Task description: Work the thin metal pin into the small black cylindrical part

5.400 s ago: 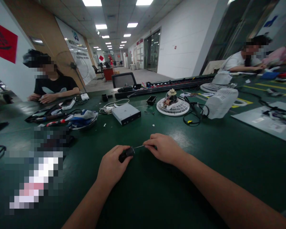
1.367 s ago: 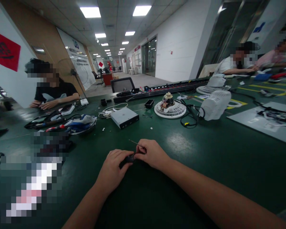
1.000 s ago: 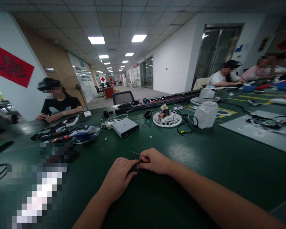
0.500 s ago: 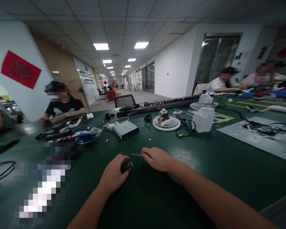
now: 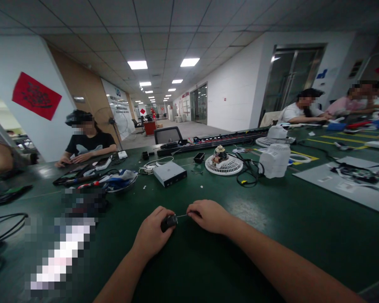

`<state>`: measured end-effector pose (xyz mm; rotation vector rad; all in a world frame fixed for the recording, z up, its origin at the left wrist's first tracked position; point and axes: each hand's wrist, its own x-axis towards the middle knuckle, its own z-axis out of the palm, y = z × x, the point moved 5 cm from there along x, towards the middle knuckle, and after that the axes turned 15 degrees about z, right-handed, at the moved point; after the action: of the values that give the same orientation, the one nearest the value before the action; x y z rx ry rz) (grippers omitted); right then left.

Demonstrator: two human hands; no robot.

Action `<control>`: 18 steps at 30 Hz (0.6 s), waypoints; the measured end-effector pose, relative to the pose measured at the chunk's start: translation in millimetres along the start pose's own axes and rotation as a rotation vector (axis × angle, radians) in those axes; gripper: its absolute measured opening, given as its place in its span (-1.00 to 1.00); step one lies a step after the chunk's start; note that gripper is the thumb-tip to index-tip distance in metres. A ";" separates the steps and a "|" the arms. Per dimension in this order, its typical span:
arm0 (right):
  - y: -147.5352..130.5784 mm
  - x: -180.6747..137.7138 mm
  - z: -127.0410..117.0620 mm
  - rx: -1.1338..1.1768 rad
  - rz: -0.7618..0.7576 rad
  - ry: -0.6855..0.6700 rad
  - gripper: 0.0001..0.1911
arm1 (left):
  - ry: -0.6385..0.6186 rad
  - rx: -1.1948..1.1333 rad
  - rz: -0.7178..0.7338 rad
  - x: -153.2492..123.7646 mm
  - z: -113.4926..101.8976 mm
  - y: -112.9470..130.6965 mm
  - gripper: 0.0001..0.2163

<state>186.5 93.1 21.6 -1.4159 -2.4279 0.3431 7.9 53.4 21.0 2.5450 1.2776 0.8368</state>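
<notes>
My left hand [image 5: 150,234] is closed around a small dark cylindrical part [image 5: 169,223], its end facing right. Between the fingertips of my right hand [image 5: 210,215] is a thin metal rod [image 5: 182,216], pinched so that its far end is hidden by the fingers. The rod points left and its tip meets or lies right at the end of the dark part; whether it goes in, I cannot tell. Both hands are just above the green table [image 5: 205,261].
Beyond my hands lie a silver optical drive [image 5: 169,173], a white fan base [image 5: 224,164] with its motor exposed, a white housing [image 5: 274,160] and a black cable [image 5: 248,179]. Tools and a bowl sit at left; a grey panel [image 5: 347,181] is at right. Other people sit around.
The rod in my right hand has come to the end of the dark part, from a spot just above and right of it. The whole view has shifted slightly.
</notes>
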 end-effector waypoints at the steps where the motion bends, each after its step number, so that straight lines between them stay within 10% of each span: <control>1: 0.4 -0.2 0.5 0.000 -0.006 -0.004 -0.79 | 0.000 0.004 0.000 -0.2 -0.2 0.1 -0.80; 18: -2.9 -1.7 1.1 0.162 -0.072 -0.058 -0.77 | 0.014 0.026 0.012 -0.5 1.2 -0.9 -0.77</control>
<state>184.5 90.2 21.4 -1.2634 -2.4281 0.5570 7.6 53.8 19.5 2.5742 1.2871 0.8468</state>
